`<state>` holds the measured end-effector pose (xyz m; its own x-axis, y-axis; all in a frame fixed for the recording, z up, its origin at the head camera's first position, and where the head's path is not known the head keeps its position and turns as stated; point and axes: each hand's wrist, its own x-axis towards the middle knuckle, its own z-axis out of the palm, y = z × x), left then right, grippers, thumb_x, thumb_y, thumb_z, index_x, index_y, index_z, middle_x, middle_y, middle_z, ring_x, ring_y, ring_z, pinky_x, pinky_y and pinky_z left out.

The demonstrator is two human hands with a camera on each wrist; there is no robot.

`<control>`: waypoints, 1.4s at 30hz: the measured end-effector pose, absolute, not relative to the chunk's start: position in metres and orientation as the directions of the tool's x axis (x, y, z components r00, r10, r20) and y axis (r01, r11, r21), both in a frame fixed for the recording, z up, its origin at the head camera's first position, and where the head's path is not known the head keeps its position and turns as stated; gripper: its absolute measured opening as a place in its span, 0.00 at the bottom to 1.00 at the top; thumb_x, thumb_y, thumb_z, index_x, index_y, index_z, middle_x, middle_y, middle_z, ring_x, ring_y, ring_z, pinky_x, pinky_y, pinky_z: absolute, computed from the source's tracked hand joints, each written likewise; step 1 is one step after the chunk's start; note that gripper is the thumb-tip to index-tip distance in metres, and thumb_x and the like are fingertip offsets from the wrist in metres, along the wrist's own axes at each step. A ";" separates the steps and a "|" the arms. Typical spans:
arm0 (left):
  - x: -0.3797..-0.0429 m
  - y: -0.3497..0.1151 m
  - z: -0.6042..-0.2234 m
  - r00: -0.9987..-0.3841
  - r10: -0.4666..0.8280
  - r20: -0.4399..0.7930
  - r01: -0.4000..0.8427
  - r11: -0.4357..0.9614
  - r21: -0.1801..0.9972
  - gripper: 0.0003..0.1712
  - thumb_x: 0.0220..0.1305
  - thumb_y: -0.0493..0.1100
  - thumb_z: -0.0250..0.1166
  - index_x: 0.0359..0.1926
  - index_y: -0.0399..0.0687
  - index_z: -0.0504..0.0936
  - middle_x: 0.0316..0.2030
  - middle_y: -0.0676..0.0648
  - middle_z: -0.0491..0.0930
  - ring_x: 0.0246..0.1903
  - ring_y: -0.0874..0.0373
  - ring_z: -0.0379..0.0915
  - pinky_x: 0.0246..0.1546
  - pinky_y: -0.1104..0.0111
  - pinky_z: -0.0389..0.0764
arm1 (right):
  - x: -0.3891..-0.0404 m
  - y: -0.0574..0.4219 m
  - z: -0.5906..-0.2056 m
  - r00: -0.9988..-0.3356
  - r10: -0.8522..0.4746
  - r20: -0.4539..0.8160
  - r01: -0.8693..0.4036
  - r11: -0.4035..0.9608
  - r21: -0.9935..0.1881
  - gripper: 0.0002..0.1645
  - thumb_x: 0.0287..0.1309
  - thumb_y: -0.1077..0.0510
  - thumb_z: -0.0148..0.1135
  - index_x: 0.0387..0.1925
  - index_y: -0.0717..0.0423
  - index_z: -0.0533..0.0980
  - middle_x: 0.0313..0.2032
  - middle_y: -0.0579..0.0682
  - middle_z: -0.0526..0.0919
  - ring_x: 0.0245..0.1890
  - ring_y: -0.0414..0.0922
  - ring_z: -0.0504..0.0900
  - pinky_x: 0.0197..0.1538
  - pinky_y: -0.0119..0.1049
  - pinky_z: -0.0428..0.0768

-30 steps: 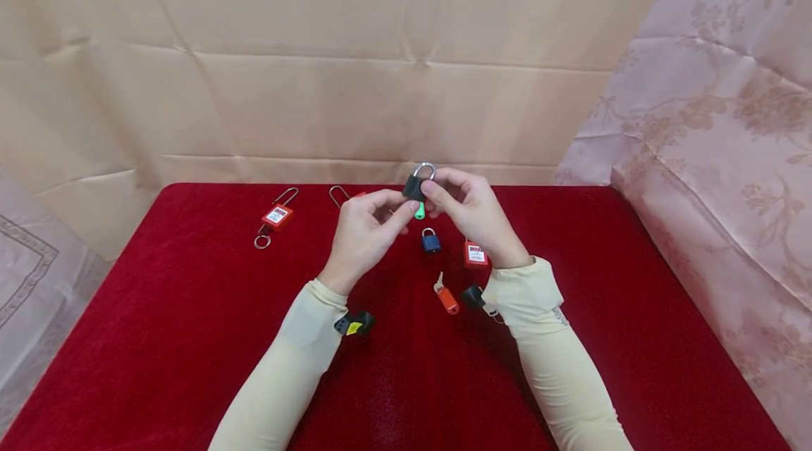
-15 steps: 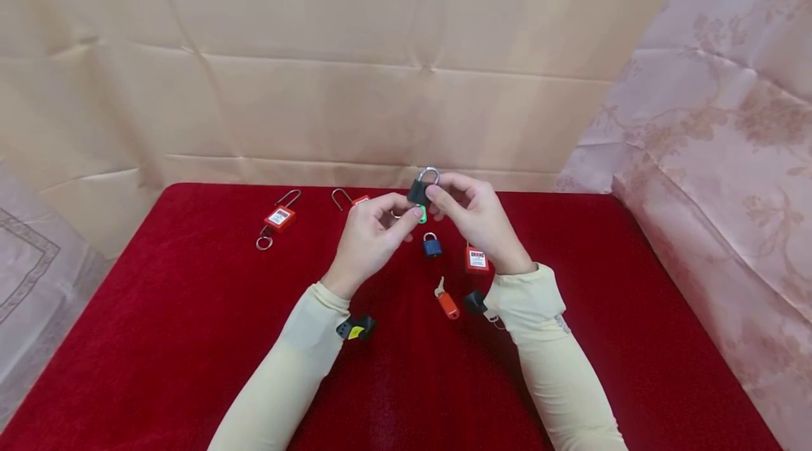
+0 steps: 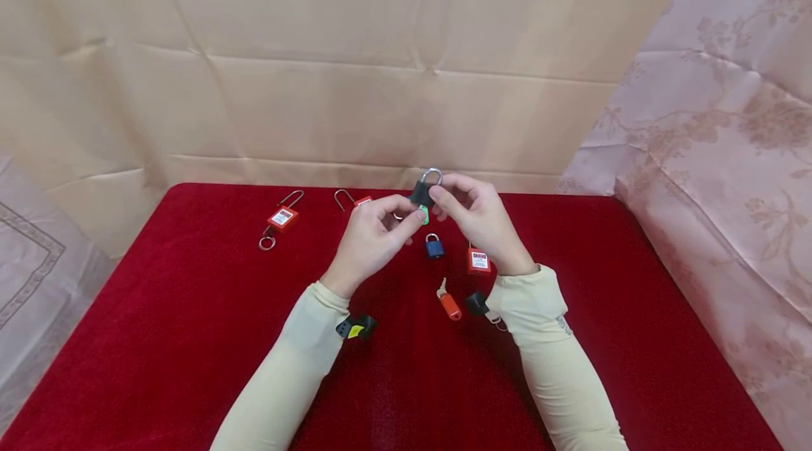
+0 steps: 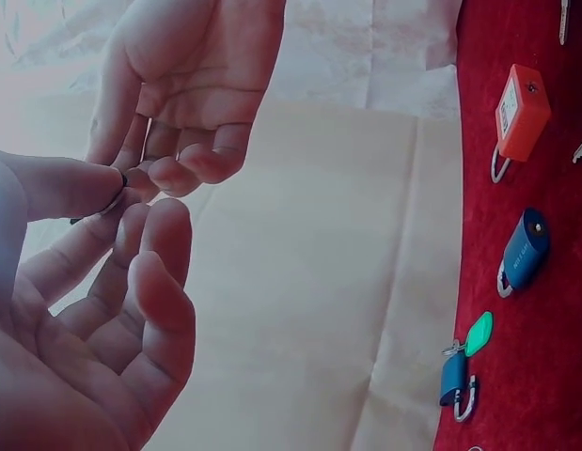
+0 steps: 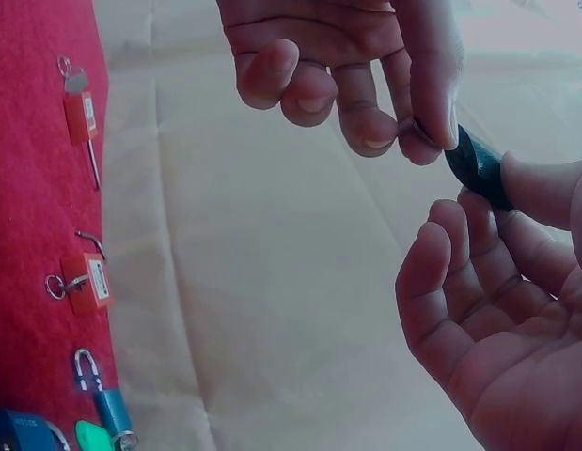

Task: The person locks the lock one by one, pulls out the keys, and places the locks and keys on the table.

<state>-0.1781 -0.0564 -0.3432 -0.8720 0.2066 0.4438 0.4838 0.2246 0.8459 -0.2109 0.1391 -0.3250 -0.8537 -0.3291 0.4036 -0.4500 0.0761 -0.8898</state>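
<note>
At frame centre my right fingers pinch the black padlock, my left fingers a mostly hidden item; the red padlock at left looks opened, the blue padlock below still left.

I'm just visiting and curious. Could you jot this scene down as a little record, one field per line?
Right hand: holds a silver-shackled black padlock
Left hand: pinches something too hidden to name, close to the padlock's lower end
Mid-table: a small silver-shackled blue padlock; an orange plastic tag with a metal key
Far left: a white-labelled red padlock
Surface: red cloth
</note>
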 end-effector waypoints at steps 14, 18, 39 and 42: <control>-0.179 -0.057 -0.341 -0.886 0.177 0.429 0.463 0.266 0.846 0.05 0.65 0.40 0.70 0.38 0.44 0.88 0.23 0.51 0.83 0.19 0.58 0.78 0.21 0.66 0.76 | -0.210 0.139 -0.324 -0.850 -0.346 0.398 -0.450 0.082 -0.889 0.13 0.68 0.60 0.65 0.48 0.65 0.82 0.36 0.52 0.85 0.31 0.49 0.82 0.39 0.37 0.83; -0.179 -0.058 -0.341 -0.882 0.185 0.433 0.469 0.281 0.837 0.05 0.65 0.41 0.70 0.38 0.44 0.88 0.22 0.48 0.82 0.18 0.58 0.75 0.20 0.67 0.73 | -0.211 0.138 -0.324 -0.850 -0.344 0.400 -0.453 0.089 -0.887 0.12 0.68 0.60 0.65 0.48 0.65 0.82 0.35 0.57 0.85 0.31 0.50 0.82 0.39 0.37 0.82; -0.184 -0.067 -0.347 -0.883 0.384 0.268 0.426 0.422 0.800 0.06 0.65 0.46 0.70 0.39 0.51 0.90 0.30 0.57 0.85 0.26 0.58 0.76 0.32 0.64 0.79 | -0.213 0.147 -0.321 -0.861 -0.303 0.409 -0.456 0.101 -0.884 0.12 0.68 0.61 0.64 0.49 0.65 0.82 0.31 0.59 0.82 0.30 0.49 0.80 0.38 0.37 0.82; -0.186 -0.071 -0.350 -0.878 0.449 0.167 0.413 0.534 0.737 0.05 0.65 0.46 0.70 0.38 0.53 0.90 0.29 0.59 0.85 0.26 0.59 0.76 0.33 0.64 0.78 | -0.214 0.147 -0.321 -0.862 -0.307 0.402 -0.451 0.105 -0.886 0.13 0.68 0.60 0.65 0.49 0.64 0.82 0.31 0.59 0.82 0.30 0.51 0.81 0.38 0.37 0.83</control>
<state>-0.1861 -0.0706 -0.3505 -0.8779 0.4490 0.1665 0.4132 0.5343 0.7374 -0.2135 0.1469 -0.3211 -0.8624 -0.3071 0.4024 -0.4509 0.1045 -0.8865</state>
